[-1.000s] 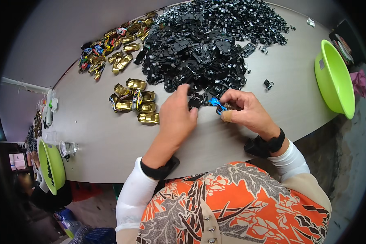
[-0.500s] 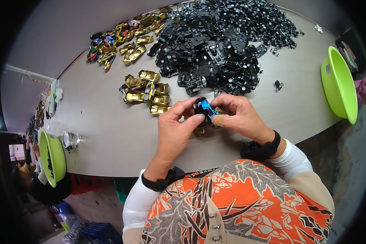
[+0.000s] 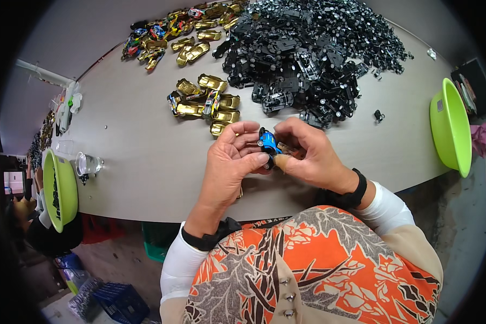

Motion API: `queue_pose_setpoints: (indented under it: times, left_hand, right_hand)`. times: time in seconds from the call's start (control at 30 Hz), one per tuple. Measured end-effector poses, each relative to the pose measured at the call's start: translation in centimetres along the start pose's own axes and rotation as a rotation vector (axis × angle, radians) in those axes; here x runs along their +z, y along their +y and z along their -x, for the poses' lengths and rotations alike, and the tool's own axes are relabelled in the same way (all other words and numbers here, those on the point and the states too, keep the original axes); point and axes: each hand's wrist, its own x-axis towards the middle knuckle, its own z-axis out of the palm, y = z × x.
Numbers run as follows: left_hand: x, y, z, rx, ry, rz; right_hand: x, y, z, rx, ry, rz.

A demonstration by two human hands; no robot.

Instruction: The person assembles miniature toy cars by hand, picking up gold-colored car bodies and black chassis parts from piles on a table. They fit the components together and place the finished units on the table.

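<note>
A small blue toy car [image 3: 268, 142] is pinched between both hands just above the grey table [image 3: 140, 162]. My left hand [image 3: 232, 162] grips it from the left with thumb and fingers. My right hand [image 3: 308, 154] holds it from the right, with a taped thumb tip under the car. A black chassis part seems to be under the blue shell, mostly hidden by my fingers. A cluster of gold toy car shells [image 3: 208, 103] lies just beyond my left hand. A big heap of black chassis parts [image 3: 308, 59] fills the far middle of the table.
More gold and coloured car shells [image 3: 173, 32] lie at the far left. A green basin [image 3: 452, 125] sits at the table's right edge, another green basin [image 3: 58, 189] at the left edge beside a clear cup [image 3: 86, 163]. A blue crate [image 3: 121, 302] stands on the floor.
Both hands have drawn back from the edge of the black heap toward my body, and the blue toy car now sits between them, raised off the table.
</note>
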Motion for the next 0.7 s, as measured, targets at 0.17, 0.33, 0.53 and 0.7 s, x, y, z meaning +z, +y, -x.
queue_pose_setpoints:
  times: [0.17, 0.33, 0.53, 0.7]
  left_hand:
    - [-0.9, 0.9, 0.1, -0.069, -0.024, 0.204]
    - [-0.9, 1.0, 0.2, -0.01, -0.056, 0.265]
    - [-0.9, 0.8, 0.3, 0.021, -0.062, 0.252]
    - [-0.5, 0.9, 0.4, 0.054, -0.047, 0.217]
  right_hand:
    - [-1.1, -1.7, -0.6, 0.259, 0.004, -0.458]
    - [0.0, -2.3, -0.6, 0.104, 0.025, -0.416]
    - [0.8, -1.9, -0.2, 0.04, 0.059, -0.344]
    - [0.6, -2.4, -0.1, 0.054, 0.091, -0.362]
